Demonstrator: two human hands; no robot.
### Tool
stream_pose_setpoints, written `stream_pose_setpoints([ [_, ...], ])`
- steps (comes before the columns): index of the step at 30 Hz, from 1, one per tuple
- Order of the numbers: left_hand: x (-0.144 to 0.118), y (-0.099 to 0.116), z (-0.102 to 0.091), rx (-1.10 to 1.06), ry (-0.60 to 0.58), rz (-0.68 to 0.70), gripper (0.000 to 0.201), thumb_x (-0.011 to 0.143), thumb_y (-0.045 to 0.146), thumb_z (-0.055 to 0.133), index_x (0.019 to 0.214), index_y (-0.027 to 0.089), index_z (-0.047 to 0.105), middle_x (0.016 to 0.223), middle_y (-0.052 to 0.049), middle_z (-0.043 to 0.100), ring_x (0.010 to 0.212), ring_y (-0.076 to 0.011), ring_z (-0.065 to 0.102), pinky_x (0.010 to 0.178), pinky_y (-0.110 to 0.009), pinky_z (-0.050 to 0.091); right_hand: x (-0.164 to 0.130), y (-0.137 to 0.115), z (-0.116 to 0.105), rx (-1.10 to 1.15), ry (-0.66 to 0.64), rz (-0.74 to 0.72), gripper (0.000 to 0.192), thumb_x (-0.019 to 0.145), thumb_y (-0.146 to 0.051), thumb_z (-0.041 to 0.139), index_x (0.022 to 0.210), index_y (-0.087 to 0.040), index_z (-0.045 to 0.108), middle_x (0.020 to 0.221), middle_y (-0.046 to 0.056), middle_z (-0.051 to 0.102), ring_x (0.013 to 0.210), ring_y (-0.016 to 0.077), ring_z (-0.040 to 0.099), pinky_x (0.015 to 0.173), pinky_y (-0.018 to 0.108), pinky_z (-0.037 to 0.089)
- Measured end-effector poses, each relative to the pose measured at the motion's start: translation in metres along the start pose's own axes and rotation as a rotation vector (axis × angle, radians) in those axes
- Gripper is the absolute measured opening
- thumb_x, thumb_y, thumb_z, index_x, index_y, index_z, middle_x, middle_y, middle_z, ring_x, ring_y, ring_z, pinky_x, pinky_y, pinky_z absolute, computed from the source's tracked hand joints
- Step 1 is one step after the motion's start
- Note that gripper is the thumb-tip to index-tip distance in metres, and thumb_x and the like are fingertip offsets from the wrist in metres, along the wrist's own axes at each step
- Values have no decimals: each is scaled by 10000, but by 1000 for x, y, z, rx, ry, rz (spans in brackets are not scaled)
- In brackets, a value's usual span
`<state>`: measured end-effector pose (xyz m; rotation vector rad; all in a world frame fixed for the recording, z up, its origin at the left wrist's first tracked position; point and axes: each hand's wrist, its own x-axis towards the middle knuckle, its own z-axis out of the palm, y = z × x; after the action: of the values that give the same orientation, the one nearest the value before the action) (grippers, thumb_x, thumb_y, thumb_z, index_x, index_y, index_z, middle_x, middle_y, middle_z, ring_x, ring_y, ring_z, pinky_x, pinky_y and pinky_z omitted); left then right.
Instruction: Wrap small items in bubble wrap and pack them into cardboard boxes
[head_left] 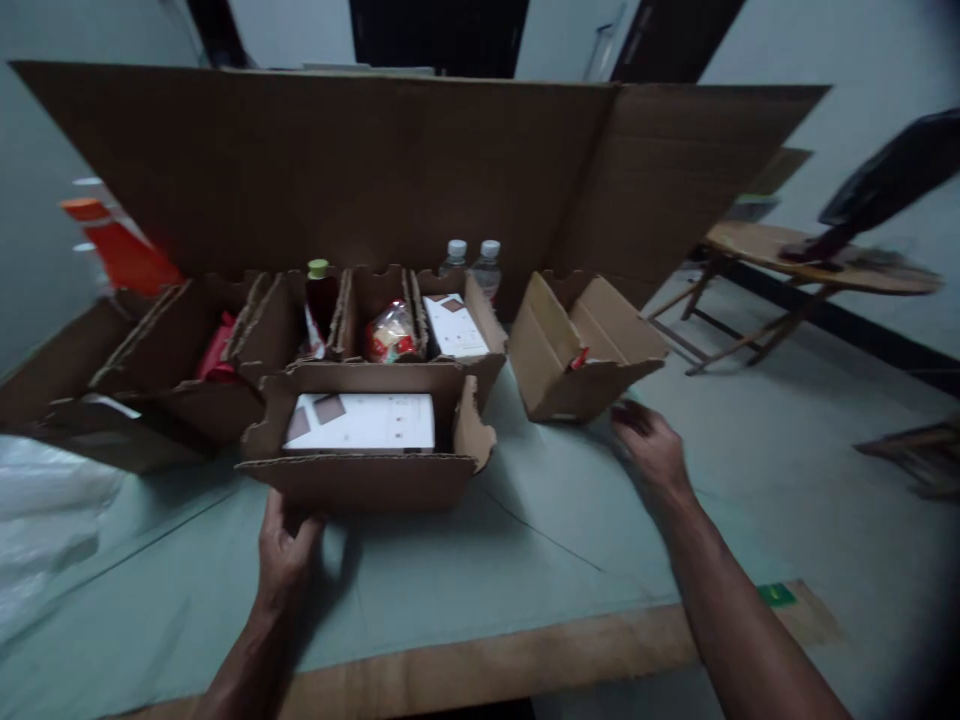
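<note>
My left hand [286, 552] is at the lower left front of a low cardboard box [367, 487], its thumb and finger spread apart at the bottom edge; the other fingers are partly hidden. Inside that box lies a white carton [360, 422] with brown squares printed on it. On the right, my right hand [652, 448] reaches beside the lower right corner of an angled cardboard box [562, 395], fingers stretched and not wrapped round it. Something small and red [579, 358] shows in that box. Whether the right fingertips touch the cardboard I cannot tell.
Behind stands a row of cardboard bins [180, 395] holding a red packet [217, 350], a green-capped bottle [319, 285], a snack bag [392, 332] and another white carton [455, 325]. Clear bottles [487, 268], an orange bottle [120, 245] and a tall cardboard panel [375, 170] stand further back.
</note>
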<state>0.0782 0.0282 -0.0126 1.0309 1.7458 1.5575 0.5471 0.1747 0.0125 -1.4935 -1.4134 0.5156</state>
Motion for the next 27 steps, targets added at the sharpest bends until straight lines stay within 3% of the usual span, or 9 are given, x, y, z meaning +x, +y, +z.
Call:
stream_pose_setpoints([
  [2, 2, 5, 1, -28, -27, 24, 465, 695, 301, 683, 1153, 286, 602, 1080, -24, 673, 1014, -249, 617, 931, -399, 472, -33, -11, 4, 17, 10, 30, 314, 868, -484, 640, 1125, -309, 686, 1094, 106, 755, 1025, 336, 694, 930, 555, 529],
  [4, 4, 8, 4, -55, -30, 32, 457, 686, 305, 683, 1135, 284, 600, 1074, -26, 677, 1026, -250, 619, 931, -394, 477, -69, -29, 23, 30, -220, 13, 326, 842, -461, 677, 1140, -330, 696, 1150, 92, 745, 1059, 352, 692, 946, 558, 534],
  [6, 5, 11, 7, -76, -31, 21, 446, 673, 330, 688, 1105, 255, 607, 1035, -39, 682, 1013, -261, 624, 918, -398, 487, -100, -56, 57, 64, -483, -45, 559, 803, -441, 725, 1334, -307, 612, 1366, 98, 653, 1212, 351, 634, 1005, 531, 525],
  [8, 3, 12, 7, -86, -43, 0, 462, 666, 360, 697, 1098, 220, 612, 1007, -56, 685, 995, -274, 631, 895, -398, 497, -122, -85, 95, 114, -598, -99, 699, 750, -417, 770, 1395, -262, 549, 1405, 121, 621, 1265, 351, 598, 1042, 534, 502],
  [11, -4, 14, 0, -73, -59, -23, 524, 689, 392, 718, 1158, 189, 605, 1056, -78, 689, 1031, -284, 636, 883, -376, 502, -137, -116, 138, 139, -578, -108, 591, 791, -342, 723, 1345, -224, 557, 1328, 129, 655, 1219, 319, 614, 1031, 496, 505],
  [14, -8, 15, -9, -37, -36, -53, 606, 719, 423, 728, 1257, 189, 576, 1108, -84, 692, 1025, -266, 645, 837, -341, 512, -140, -128, 156, 140, -535, -70, 397, 857, -323, 628, 1234, -204, 595, 1181, 115, 704, 1081, 286, 663, 945, 443, 540],
  [20, 0, 16, -19, -17, -53, -27, 636, 726, 392, 714, 1308, 192, 553, 1118, -74, 702, 982, -249, 659, 803, -324, 523, -141, -125, 159, 164, -528, -38, 366, 865, -343, 603, 1201, -201, 581, 1099, 91, 723, 958, 261, 693, 846, 390, 557],
  [27, 9, 15, -17, -153, -123, 22, 565, 725, 320, 710, 1261, 220, 563, 1223, -70, 677, 1179, -291, 615, 1030, -401, 482, -156, -131, 160, 58, -473, 10, 426, 804, -399, 639, 1181, -207, 597, 1109, 103, 742, 1009, 300, 714, 891, 413, 566],
])
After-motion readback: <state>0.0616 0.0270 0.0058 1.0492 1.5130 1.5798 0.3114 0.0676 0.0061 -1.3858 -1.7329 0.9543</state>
